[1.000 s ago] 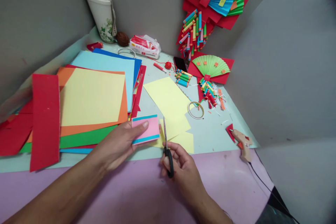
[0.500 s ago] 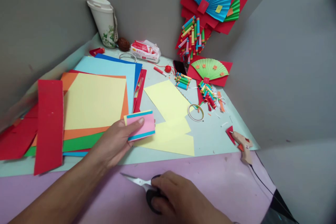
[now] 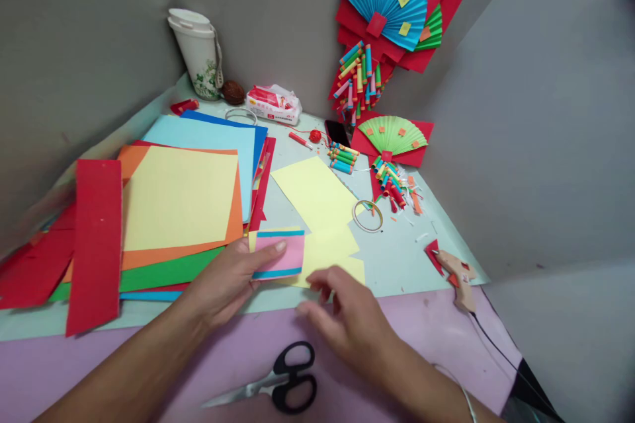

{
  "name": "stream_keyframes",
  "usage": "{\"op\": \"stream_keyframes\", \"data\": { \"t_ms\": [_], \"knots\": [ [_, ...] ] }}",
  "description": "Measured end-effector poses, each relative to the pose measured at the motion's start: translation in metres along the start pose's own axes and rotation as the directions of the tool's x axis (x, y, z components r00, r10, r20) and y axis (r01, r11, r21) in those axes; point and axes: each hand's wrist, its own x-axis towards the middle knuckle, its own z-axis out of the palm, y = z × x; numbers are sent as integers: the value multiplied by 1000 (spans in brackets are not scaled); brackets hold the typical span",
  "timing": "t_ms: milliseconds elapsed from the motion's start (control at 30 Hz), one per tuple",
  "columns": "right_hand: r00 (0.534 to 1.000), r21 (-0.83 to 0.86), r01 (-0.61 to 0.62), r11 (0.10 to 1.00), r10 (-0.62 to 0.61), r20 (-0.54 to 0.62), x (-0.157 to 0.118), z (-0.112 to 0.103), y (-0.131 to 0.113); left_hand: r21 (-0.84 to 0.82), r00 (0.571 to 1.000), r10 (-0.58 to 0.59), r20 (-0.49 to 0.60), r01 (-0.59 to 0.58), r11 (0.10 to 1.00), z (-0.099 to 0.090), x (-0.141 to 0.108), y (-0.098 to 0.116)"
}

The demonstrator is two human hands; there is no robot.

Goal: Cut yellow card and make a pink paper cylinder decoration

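Between the thumb and fingers of my left hand (image 3: 231, 281) is a small pink paper piece (image 3: 292, 254) with blue strips along its top and bottom edges. A bit of yellow paper shows behind it. My right hand (image 3: 347, 310) is just right of the pink piece, fingers curved and apart, holding nothing. Below the hands, black-handled scissors (image 3: 285, 380) lie on the purple surface, blades pointing left. Yellow paper sheets (image 3: 317, 195) lie behind the pink piece.
Stacked coloured paper (image 3: 183, 198) and a red strip (image 3: 96, 244) lie left. A tape roll (image 3: 368, 216), rolled paper tubes (image 3: 342, 158) and a glue gun (image 3: 459, 277) are right. Behind stand a cup (image 3: 196, 53), a tissue pack (image 3: 274, 104) and fan decorations (image 3: 387, 0).
My right hand has let go of the scissors, which now lie on the purple surface, and has moved up toward the pink piece. My left hand, holding that piece, has shifted slightly right and down.
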Motion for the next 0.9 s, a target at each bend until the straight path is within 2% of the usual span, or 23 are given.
{"op": "stream_keyframes", "data": {
  "t_ms": [67,133,233,367,500,667,800,900],
  "knots": [
    [989,151,-125,981,135,-58,16,-3,3,17,999,-1,48,0,1000,2,0,-3],
    [974,295,-202,934,222,-36,28,-1,7,53,998,-13,65,9,999,3,0,-6],
    [964,423,-234,875,266,-17,36,5,13,80,997,-50,51,46,996,5,0,-7],
    [958,530,-239,814,287,-9,36,6,18,5,997,-69,25,69,998,6,3,-6],
    [941,576,-278,769,338,2,37,2,21,-45,999,-33,41,35,998,5,5,-7],
    [946,577,-257,775,323,-11,38,3,22,-41,998,-43,37,44,998,5,5,-7],
    [946,580,-243,778,321,-35,36,1,21,-49,998,-52,-28,51,997,5,5,-6],
    [942,586,-233,776,330,-63,37,-10,24,-54,997,-38,-72,34,998,3,6,-5]
  ]
}}
